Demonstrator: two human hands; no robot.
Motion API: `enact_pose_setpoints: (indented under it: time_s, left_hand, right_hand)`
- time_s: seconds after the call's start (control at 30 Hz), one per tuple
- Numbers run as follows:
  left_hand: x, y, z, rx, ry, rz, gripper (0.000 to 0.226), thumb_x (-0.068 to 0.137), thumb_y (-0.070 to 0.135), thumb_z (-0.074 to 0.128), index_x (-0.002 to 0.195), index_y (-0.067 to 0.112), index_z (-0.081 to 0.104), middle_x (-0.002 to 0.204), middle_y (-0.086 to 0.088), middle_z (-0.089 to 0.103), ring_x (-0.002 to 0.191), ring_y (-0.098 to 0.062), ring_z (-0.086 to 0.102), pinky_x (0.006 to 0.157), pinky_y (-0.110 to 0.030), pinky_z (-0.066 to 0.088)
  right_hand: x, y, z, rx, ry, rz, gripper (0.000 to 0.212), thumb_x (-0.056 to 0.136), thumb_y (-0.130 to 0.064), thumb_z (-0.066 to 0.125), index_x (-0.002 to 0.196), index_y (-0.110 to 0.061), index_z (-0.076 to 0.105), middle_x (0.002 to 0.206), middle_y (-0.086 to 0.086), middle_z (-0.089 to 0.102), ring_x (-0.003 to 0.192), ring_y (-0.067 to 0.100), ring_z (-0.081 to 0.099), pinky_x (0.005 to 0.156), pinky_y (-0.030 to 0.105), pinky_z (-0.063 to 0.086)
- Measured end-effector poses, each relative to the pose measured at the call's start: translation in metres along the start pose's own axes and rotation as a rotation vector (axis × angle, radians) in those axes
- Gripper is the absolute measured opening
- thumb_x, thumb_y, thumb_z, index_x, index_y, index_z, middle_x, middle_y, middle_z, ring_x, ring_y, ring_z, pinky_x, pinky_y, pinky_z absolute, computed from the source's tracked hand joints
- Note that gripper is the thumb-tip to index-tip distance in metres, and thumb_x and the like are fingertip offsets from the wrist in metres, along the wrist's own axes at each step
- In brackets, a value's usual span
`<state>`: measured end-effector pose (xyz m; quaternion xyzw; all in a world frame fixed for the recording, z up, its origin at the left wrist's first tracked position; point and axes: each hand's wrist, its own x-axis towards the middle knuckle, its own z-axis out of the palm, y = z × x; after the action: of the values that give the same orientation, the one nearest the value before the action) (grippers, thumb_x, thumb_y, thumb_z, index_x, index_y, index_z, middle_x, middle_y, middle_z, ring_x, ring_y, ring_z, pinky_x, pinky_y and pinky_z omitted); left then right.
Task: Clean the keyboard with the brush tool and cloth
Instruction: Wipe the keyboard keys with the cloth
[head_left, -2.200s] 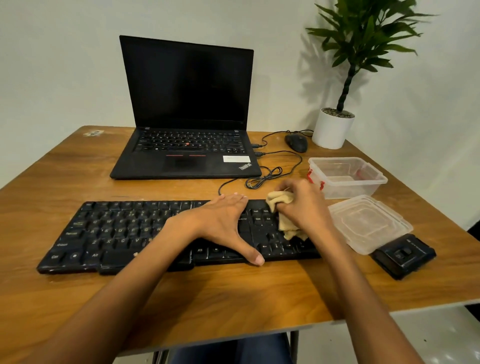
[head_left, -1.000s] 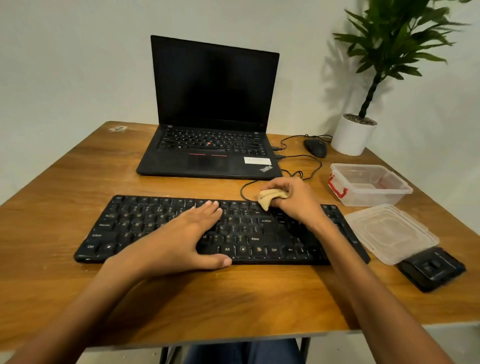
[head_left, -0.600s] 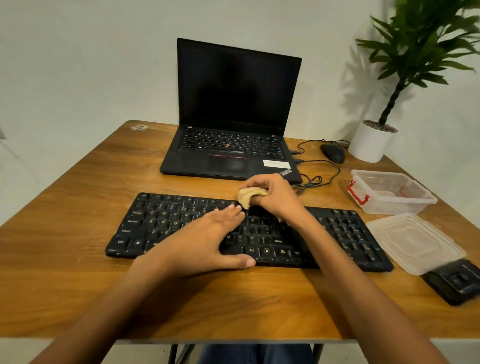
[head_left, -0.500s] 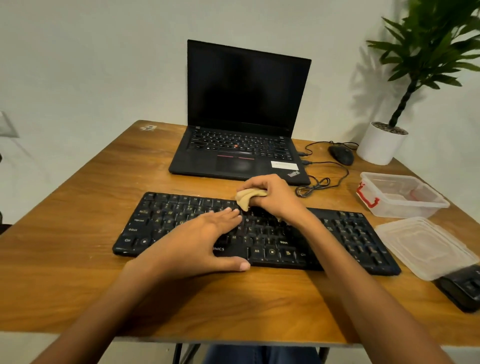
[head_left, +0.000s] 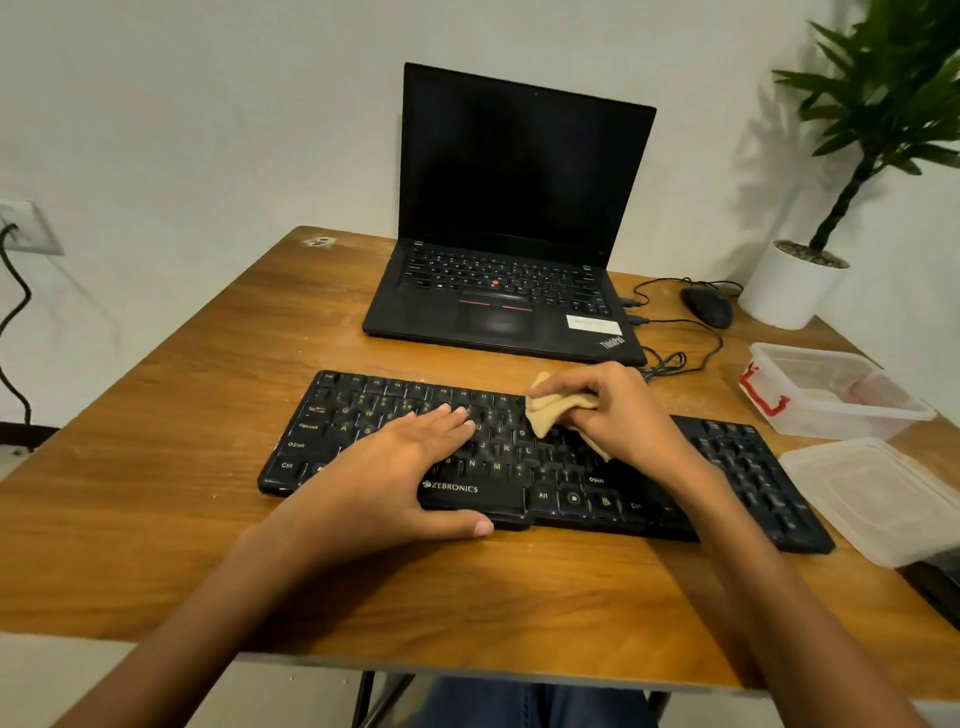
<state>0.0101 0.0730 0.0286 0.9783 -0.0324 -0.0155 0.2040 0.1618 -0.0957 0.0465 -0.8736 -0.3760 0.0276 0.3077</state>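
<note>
A black keyboard (head_left: 737, 467) lies across the wooden table (head_left: 208, 415) in front of me. My left hand (head_left: 395, 478) rests flat on its left-middle keys, fingers straight, thumb along the front edge. My right hand (head_left: 618, 415) grips a bunched tan cloth (head_left: 550, 410) and presses it on the upper middle keys. No brush tool shows in view.
An open black laptop (head_left: 498, 291) stands behind the keyboard, with a wired mouse (head_left: 706, 306) and a potted plant (head_left: 795, 286) to its right. A clear plastic box (head_left: 831, 395) and its lid (head_left: 878, 493) sit at the right. A black object (head_left: 935, 587) shows at the right edge.
My right hand has slid the cloth leftward from the keyboard's right part to its upper middle. My left hand has shifted left along the keys. The view has turned left.
</note>
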Motion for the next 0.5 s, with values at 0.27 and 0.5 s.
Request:
enact_pose_setpoints:
  time_s: [0.27, 0.5]
  left_hand:
    - [0.001, 0.001, 0.001, 0.012, 0.009, -0.004, 0.096, 0.068, 0.072, 0.047, 0.146, 0.033, 0.007, 0.139, 0.027, -0.008, 0.123, 0.015, -0.010, 0.094, -0.005, -0.011]
    - [0.001, -0.003, 0.004, 0.011, 0.041, 0.021, 0.103, 0.059, 0.079, 0.043, 0.146, 0.032, 0.013, 0.146, 0.025, 0.003, 0.128, 0.014, -0.004, 0.102, -0.009, -0.004]
  right_hand:
    - [-0.049, -0.020, 0.000, 0.131, -0.157, -0.118, 0.045, 0.074, 0.011, 0.059, 0.093, -0.026, 0.074, 0.095, -0.016, 0.069, 0.096, -0.007, 0.059, 0.084, 0.006, 0.042]
    - [-0.053, -0.035, 0.019, 0.114, -0.154, -0.197, 0.040, 0.075, 0.005, 0.063, 0.102, -0.024, 0.071, 0.108, -0.008, 0.069, 0.104, -0.001, 0.058, 0.094, 0.017, 0.044]
